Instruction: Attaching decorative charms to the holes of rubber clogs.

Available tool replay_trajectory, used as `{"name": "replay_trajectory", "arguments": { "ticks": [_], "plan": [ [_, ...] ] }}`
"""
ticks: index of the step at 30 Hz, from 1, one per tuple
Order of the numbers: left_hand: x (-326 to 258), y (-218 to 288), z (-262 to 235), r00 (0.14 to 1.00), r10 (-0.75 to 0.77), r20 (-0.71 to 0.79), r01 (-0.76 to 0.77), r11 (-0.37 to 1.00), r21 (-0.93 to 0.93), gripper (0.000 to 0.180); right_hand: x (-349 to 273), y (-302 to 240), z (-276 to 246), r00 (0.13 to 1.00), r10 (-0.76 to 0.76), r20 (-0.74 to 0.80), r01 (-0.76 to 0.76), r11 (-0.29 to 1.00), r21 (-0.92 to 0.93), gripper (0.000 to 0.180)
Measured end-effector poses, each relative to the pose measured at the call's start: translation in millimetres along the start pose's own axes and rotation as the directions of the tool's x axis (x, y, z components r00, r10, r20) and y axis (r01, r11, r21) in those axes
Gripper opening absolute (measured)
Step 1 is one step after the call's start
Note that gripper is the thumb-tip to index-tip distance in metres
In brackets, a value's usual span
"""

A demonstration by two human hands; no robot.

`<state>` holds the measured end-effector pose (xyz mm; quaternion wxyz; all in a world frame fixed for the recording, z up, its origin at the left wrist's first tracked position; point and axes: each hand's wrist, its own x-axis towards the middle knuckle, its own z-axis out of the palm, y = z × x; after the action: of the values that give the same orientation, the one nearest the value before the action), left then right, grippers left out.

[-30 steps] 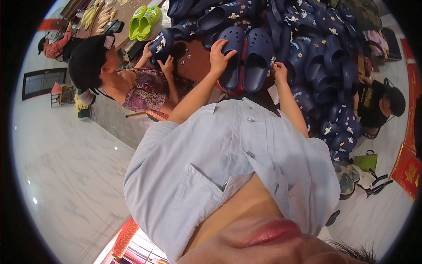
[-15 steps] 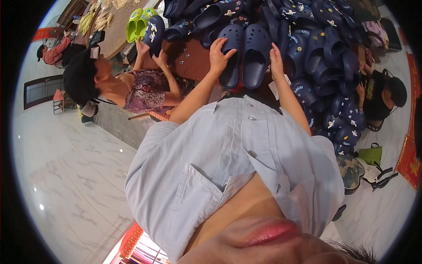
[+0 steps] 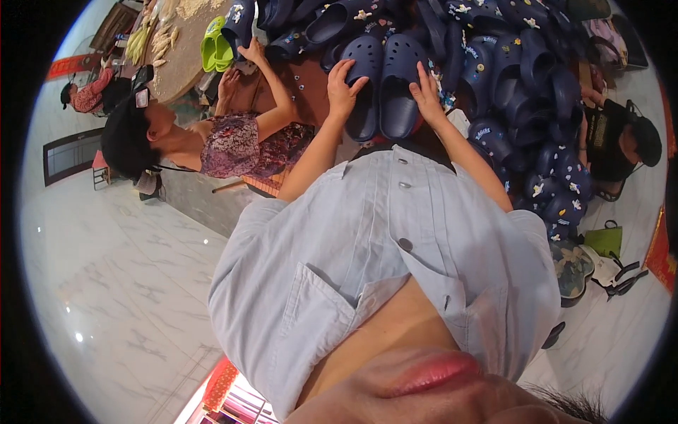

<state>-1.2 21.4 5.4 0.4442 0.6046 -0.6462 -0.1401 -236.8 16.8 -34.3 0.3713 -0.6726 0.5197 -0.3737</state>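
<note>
A pair of plain navy clogs stands side by side before me, heels toward me. My left hand (image 3: pixel 343 90) grips the outer side of the left clog (image 3: pixel 362 116), thumb across its upper. Against the outer side of the right clog (image 3: pixel 399 112) rests my right hand (image 3: pixel 429 97), its fingers along the edge and thumb over the opening. Many more navy clogs (image 3: pixel 508 78), several with small charms, are heaped behind and to the right.
At left, a co-worker (image 3: pixel 244 134) has one raised hand at a navy clog (image 3: pixel 238 22) beside lime-green clogs (image 3: pixel 215 46). Small loose charms dot the brown tabletop (image 3: pixel 286 88). Another person (image 3: pixel 618 141) is at the right. A green bag (image 3: pixel 604 240) lies on the floor.
The pair of clogs has shifted slightly left. My right hand has come in from beside the right clog onto its edge. The left co-worker's clog has moved up toward the green ones.
</note>
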Motion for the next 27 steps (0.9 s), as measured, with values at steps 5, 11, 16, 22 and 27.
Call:
{"name": "replay_trajectory", "arguments": {
  "ticks": [5, 11, 16, 22, 27],
  "plan": [
    [-0.9, 6.7, 0.7, 1.0, 0.017, -0.009, -0.017, 1.0, 0.012, 0.046, -6.8, 4.8, -11.9, 0.994, 0.057, 0.095, -0.05, 0.996, -0.08, 0.08],
    [-2.1, 8.2, 1.1, 1.0, -0.006, 0.026, 0.006, 1.0, 0.022, 0.047, -18.0, 21.0, -36.3, 0.962, -0.092, 0.258, 0.078, 0.995, 0.064, 0.074],
    [-6.1, 11.4, -6.6, 0.998, 0.017, 0.059, -0.022, 0.996, 0.085, 0.053, -52.9, 46.8, -48.2, 0.924, 0.166, 0.345, -0.323, 0.823, 0.467, 0.062],
    [-4.2, 77.0, -5.1, 0.964, 0.243, -0.103, -0.196, 0.921, 0.337, 0.047, -93.1, 192.4, -49.7, 0.713, 0.603, 0.358, -0.688, 0.7, 0.19, 0.044],
    [-43.8, 97.7, -2.1, 0.955, 0.209, -0.212, -0.122, 0.925, 0.36, 0.04, -87.9, 197.1, -45.5, 0.606, 0.703, 0.372, -0.745, 0.665, -0.045, 0.04]
  ]
}}
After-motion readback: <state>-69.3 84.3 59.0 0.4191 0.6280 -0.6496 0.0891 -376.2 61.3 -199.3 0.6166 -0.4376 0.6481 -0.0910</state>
